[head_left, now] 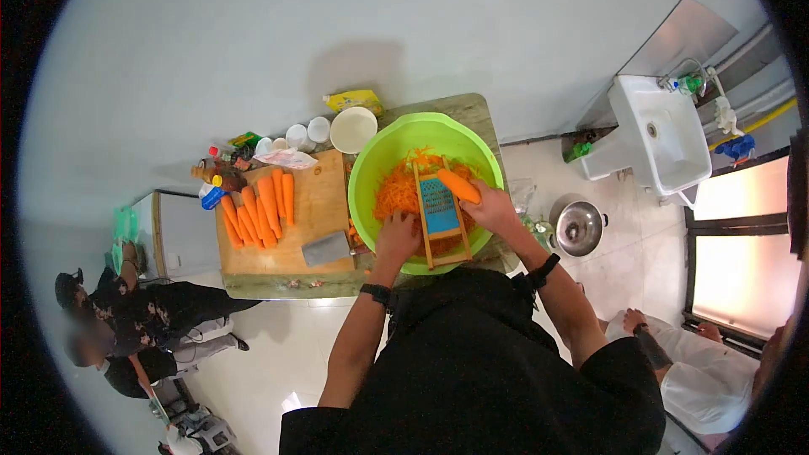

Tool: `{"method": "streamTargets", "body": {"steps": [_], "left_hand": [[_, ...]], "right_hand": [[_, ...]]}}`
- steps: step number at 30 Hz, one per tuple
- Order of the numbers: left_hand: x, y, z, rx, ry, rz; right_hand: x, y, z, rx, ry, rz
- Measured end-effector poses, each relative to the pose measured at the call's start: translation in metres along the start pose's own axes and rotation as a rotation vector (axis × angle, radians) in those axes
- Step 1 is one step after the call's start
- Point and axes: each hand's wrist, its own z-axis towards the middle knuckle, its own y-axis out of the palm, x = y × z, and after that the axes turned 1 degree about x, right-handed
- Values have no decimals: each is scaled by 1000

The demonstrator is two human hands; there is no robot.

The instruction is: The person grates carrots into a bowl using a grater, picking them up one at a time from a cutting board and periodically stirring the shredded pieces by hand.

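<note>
A large green basin (pixel 367 240) on the counter holds a heap of shredded carrot (pixel 394 192). Leaning in it is a wooden-framed grater (pixel 439 206) with a blue plate. My right hand (pixel 495 209) is closed round the lower end of a peeled carrot (pixel 458 186), whose other end lies by the grater's upper part. My left hand (pixel 399 234) is inside the basin, left of the grater and over the shreds; its fingertips are partly hidden, and what they hold, if anything, cannot be made out.
Several whole carrots (pixel 268 205) and a cleaver (pixel 327 248) lie on a wooden board (pixel 316 185). Behind are a white bowl (pixel 353 130), cups and bottles. A steel pot (pixel 579 226) and a sink (pixel 664 136) are right. People are at left and lower right.
</note>
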Motion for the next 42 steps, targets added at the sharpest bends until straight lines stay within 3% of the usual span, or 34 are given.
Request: {"method": "streamTargets", "body": {"steps": [6,17,19,29,34,42], "left_hand": [[3,-2,0,57,24,-27],[0,-1,-5,102,8,-149],[-1,-4,1,-15,-53,-234],[0,-8,10,-160,-157,-289],[4,11,10,-223,-127,-528],[-21,41,35,-369,7,-550]], "right_hand": [[-14,-10,9,-167,158,-65],[-12,-9,6,-181,69,-84],[-10,-7,5,-184,57,-83],[-7,0,15,-254,156,-150],[-13,-5,13,-264,200,-129],[-25,-4,21,-321,236,-254]]}}
